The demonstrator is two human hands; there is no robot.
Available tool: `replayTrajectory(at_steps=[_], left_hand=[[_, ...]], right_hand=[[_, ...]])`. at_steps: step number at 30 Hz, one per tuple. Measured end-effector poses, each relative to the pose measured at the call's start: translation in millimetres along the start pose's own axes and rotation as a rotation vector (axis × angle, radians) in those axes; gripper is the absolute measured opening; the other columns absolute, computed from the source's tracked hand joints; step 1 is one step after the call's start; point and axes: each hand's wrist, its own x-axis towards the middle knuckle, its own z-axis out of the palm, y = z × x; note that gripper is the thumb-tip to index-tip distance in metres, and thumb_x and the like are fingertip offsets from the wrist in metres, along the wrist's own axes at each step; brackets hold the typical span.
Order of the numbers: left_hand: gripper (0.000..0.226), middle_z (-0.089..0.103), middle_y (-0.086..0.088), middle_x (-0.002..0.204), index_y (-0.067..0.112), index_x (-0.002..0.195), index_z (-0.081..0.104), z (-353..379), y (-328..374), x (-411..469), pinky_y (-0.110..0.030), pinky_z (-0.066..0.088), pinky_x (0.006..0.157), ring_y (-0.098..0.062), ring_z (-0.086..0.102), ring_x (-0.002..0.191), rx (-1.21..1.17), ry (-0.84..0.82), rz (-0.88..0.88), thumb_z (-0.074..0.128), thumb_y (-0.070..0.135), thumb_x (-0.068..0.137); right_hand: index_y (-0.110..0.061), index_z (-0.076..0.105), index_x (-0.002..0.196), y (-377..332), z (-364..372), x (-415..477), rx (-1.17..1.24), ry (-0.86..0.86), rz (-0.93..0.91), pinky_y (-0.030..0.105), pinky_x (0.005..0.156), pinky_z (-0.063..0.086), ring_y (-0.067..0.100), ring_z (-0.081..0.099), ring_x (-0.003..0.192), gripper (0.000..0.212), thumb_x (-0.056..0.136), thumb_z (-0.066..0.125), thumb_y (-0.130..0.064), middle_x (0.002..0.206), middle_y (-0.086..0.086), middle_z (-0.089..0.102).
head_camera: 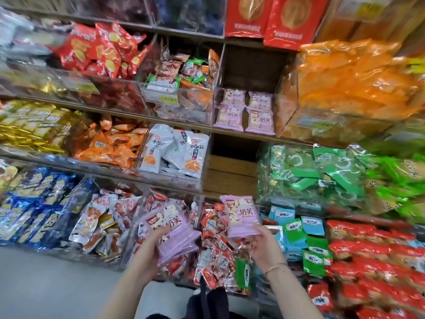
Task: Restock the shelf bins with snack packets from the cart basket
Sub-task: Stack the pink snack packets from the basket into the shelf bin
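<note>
My left hand [153,247] grips a stack of lilac snack packets [171,229] low in the middle of the view, in front of the bottom bins. My right hand [261,244] pinches a single lilac packet [240,215] by its lower edge and holds it upright. Higher up, a clear shelf bin [245,93] holds several of the same lilac packets [245,112], stood in two rows against its front wall. The cart basket is out of view.
Clear acrylic bins packed with snacks fill three shelf tiers: red, gold, orange and white packets [174,150] on the left, orange bags [354,86] and green packets [322,176] on the right. An open wooden gap [232,171] lies under the lilac bin. Grey floor [57,284] lies bottom left.
</note>
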Motion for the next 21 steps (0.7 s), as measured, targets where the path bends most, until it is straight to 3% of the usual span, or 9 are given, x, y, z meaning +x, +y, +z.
replayTrajectory(at_steps=[5, 7, 9, 14, 18, 21], left_hand=[[0.055, 0.061, -0.019, 0.125, 0.001, 0.12, 0.051, 43.7, 50.9, 21.9, -0.034, 0.058, 0.06, -0.029, 0.072, 0.081, -0.011, -0.062, 0.142, 0.07, 0.013, 0.07], [0.068, 0.053, -0.02, 0.136, -0.002, 0.125, 0.048, 54.6, 70.3, 28.6, -0.04, 0.058, 0.077, -0.032, 0.067, 0.102, 0.035, -0.046, 0.157, 0.074, 0.019, 0.065], [0.065, 0.045, -0.02, 0.142, 0.004, 0.115, 0.055, 65.3, 91.1, 34.5, -0.045, 0.049, 0.094, -0.033, 0.056, 0.119, 0.079, -0.028, 0.185, 0.077, 0.025, 0.058], [0.021, 0.073, -0.018, 0.1, 0.008, 0.09, 0.077, 78.5, 132.5, 53.1, -0.028, 0.057, 0.062, -0.026, 0.073, 0.079, 0.068, -0.162, 0.201, 0.067, 0.016, 0.073], [0.037, 0.074, -0.015, 0.096, 0.007, 0.108, 0.056, 78.0, 155.3, 75.6, -0.027, 0.057, 0.055, -0.028, 0.073, 0.077, 0.022, -0.137, 0.141, 0.069, 0.011, 0.073], [0.038, 0.075, -0.009, 0.084, 0.004, 0.103, 0.056, 77.2, 166.2, 92.1, -0.024, 0.055, 0.05, -0.022, 0.073, 0.07, 0.038, -0.148, 0.1, 0.068, 0.011, 0.068]], right_hand=[[-0.015, 0.057, 0.089, -71.8, 51.0, 31.0, 0.042, -0.147, -0.163, 0.016, 0.043, 0.031, 0.007, 0.043, 0.054, 0.008, 0.092, 0.05, -0.014, 0.069, -0.002, 0.051], [-0.018, 0.055, 0.087, -106.6, 78.8, 46.4, 0.086, -0.187, -0.251, 0.015, 0.04, 0.029, 0.004, 0.042, 0.049, 0.009, 0.093, 0.051, -0.014, 0.065, -0.005, 0.048], [-0.023, 0.051, 0.088, -144.3, 111.0, 64.5, 0.065, -0.184, -0.336, 0.013, 0.038, 0.028, 0.002, 0.041, 0.045, 0.013, 0.095, 0.05, -0.011, 0.06, -0.008, 0.047], [-0.021, 0.048, 0.081, -218.3, 188.7, 123.4, -0.024, -0.124, -0.441, 0.011, 0.034, 0.028, -0.001, 0.038, 0.033, 0.02, 0.094, 0.051, -0.005, 0.04, -0.013, 0.045], [-0.017, 0.048, 0.076, -252.0, 226.0, 176.6, -0.127, -0.034, -0.463, 0.013, 0.038, 0.035, 0.002, 0.043, 0.035, 0.021, 0.095, 0.05, -0.007, 0.035, -0.01, 0.045], [-0.014, 0.052, 0.072, -263.1, 238.7, 207.8, -0.363, 0.063, -0.463, 0.023, 0.056, 0.045, 0.014, 0.048, 0.056, 0.021, 0.092, 0.053, -0.011, 0.055, 0.003, 0.051]])
